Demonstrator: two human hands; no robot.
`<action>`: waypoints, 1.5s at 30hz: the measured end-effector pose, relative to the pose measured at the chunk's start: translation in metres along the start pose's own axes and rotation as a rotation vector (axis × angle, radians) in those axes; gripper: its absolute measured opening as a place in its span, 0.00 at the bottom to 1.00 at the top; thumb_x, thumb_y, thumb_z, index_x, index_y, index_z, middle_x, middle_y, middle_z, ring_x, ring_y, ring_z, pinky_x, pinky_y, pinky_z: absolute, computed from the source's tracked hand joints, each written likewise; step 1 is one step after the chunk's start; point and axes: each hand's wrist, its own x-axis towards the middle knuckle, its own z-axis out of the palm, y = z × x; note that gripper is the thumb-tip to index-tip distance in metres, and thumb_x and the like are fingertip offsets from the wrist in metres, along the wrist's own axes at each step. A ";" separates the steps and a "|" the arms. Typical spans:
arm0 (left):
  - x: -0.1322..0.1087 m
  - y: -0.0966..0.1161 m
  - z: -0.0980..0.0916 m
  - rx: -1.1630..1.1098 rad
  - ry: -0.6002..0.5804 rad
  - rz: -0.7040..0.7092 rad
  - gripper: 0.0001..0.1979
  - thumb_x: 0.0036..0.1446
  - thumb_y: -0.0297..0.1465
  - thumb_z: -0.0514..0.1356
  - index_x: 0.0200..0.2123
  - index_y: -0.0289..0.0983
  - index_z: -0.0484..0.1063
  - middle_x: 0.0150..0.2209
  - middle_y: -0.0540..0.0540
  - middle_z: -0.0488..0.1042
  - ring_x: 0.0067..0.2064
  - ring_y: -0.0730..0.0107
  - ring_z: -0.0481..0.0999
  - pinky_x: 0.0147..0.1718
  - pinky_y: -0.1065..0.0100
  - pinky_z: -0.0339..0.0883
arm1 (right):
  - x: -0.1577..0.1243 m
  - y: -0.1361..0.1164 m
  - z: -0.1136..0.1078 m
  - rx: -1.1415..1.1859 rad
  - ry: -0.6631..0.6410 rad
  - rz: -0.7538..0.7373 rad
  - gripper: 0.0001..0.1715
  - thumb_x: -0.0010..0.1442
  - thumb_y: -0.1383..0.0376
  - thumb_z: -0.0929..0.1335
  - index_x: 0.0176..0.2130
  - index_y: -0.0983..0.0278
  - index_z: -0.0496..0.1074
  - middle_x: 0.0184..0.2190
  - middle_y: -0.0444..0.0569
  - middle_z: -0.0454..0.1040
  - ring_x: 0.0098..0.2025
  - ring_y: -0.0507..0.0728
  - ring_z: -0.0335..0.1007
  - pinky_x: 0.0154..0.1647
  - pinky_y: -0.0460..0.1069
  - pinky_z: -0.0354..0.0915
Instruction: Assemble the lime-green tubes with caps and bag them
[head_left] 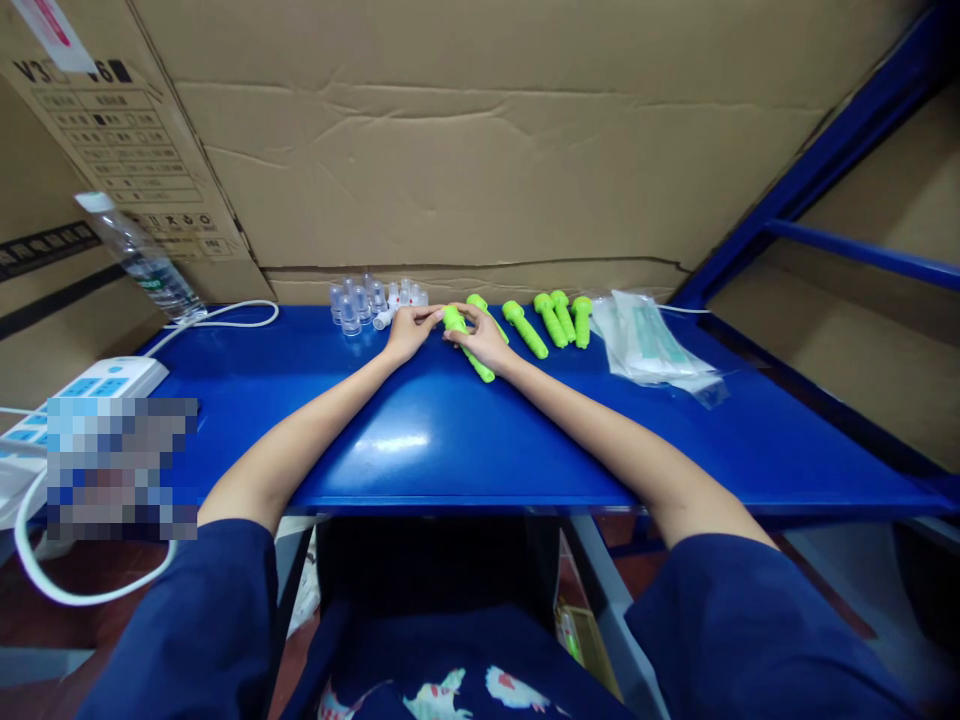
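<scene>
Both my arms reach to the middle of the frame, where my hands meet on the blue table (450, 440), close to the cardboard (480, 150) behind it. My right hand (484, 342) is curled over a green piece (455, 320), with thumb and fingers closed on its upper half and its lower end poking out below my palm, on the tabletop. My left hand (409, 332) is half closed. Its fingertips are at the thick head of the same piece, but at this size I cannot tell whether they pinch it or only touch it.

The grip looks light and high up, so I judge the piece could twist or slip under sideways pressure and roll, since it is round and the table is smooth. A second green piece (480, 303) lies just behind my right fingers and could get knocked.

The clear caps (356, 303), just left of my left hand, stand packed together. A careless move of my wrist could tip them and send them rolling toward the white cable (225, 318).

More green pieces (559, 318) lie in a row right of centre, beside the plastic bags (649, 340). A water bottle (142, 258) leans at upper left above a power strip (105, 380). If it leaked, water could reach the sockets.
</scene>
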 end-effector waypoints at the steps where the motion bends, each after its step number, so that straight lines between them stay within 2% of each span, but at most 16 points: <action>1: -0.001 0.001 0.000 0.006 0.006 -0.008 0.12 0.59 0.31 0.65 0.45 0.32 0.83 0.46 0.40 0.83 0.48 0.57 0.83 0.54 0.56 0.75 | 0.000 0.001 0.000 0.003 0.003 -0.001 0.38 0.50 0.61 0.73 0.59 0.67 0.65 0.63 0.61 0.68 0.36 0.56 0.78 0.40 0.56 0.77; 7: -0.007 0.010 0.003 0.081 0.049 0.003 0.12 0.61 0.29 0.64 0.46 0.32 0.82 0.46 0.40 0.82 0.45 0.57 0.84 0.50 0.57 0.78 | 0.000 0.002 -0.001 0.048 0.025 -0.009 0.38 0.47 0.62 0.74 0.56 0.65 0.65 0.61 0.61 0.69 0.37 0.57 0.79 0.35 0.53 0.76; 12: -0.011 0.017 0.005 0.134 0.088 0.051 0.10 0.62 0.27 0.63 0.44 0.34 0.83 0.46 0.42 0.82 0.49 0.58 0.83 0.54 0.58 0.76 | 0.000 0.003 0.000 0.067 0.027 -0.014 0.38 0.45 0.55 0.76 0.51 0.63 0.64 0.57 0.61 0.72 0.38 0.59 0.80 0.33 0.53 0.75; 17: -0.014 0.021 0.007 0.179 0.096 0.065 0.10 0.63 0.26 0.62 0.44 0.33 0.83 0.47 0.40 0.82 0.50 0.55 0.83 0.54 0.57 0.76 | 0.000 0.005 0.001 0.049 0.057 -0.010 0.37 0.44 0.56 0.76 0.49 0.63 0.63 0.52 0.59 0.73 0.37 0.58 0.80 0.33 0.53 0.76; 22: -0.015 0.022 0.009 0.233 0.108 0.124 0.11 0.64 0.25 0.61 0.44 0.36 0.84 0.48 0.44 0.82 0.50 0.56 0.83 0.55 0.57 0.76 | -0.002 0.007 0.004 0.021 0.098 -0.025 0.36 0.45 0.54 0.76 0.49 0.61 0.62 0.52 0.57 0.73 0.36 0.57 0.78 0.32 0.53 0.75; 29: -0.015 0.020 0.012 0.306 0.122 0.175 0.11 0.64 0.26 0.61 0.45 0.37 0.83 0.48 0.44 0.82 0.50 0.57 0.83 0.55 0.59 0.75 | -0.004 0.006 0.007 -0.048 0.177 -0.065 0.33 0.47 0.55 0.75 0.50 0.62 0.64 0.55 0.60 0.72 0.48 0.63 0.76 0.39 0.56 0.78; 34: -0.014 0.015 0.013 0.348 0.139 0.226 0.12 0.65 0.25 0.60 0.46 0.37 0.83 0.48 0.43 0.82 0.50 0.58 0.83 0.54 0.61 0.75 | -0.002 0.010 0.010 -0.046 0.198 -0.062 0.32 0.48 0.54 0.75 0.48 0.60 0.64 0.52 0.57 0.73 0.46 0.62 0.77 0.41 0.58 0.78; 39: -0.013 0.015 0.013 0.424 0.150 0.274 0.12 0.64 0.23 0.60 0.46 0.36 0.83 0.47 0.44 0.82 0.47 0.60 0.84 0.51 0.63 0.77 | 0.000 0.012 0.011 -0.019 0.245 -0.153 0.27 0.46 0.57 0.76 0.42 0.59 0.63 0.53 0.55 0.73 0.52 0.62 0.75 0.50 0.61 0.76; 45: -0.015 0.015 0.015 0.440 0.158 0.314 0.13 0.64 0.23 0.60 0.47 0.36 0.82 0.47 0.44 0.82 0.44 0.60 0.85 0.48 0.62 0.79 | -0.001 0.011 0.012 -0.037 0.289 -0.194 0.26 0.48 0.54 0.75 0.41 0.58 0.62 0.51 0.54 0.73 0.50 0.62 0.75 0.49 0.61 0.77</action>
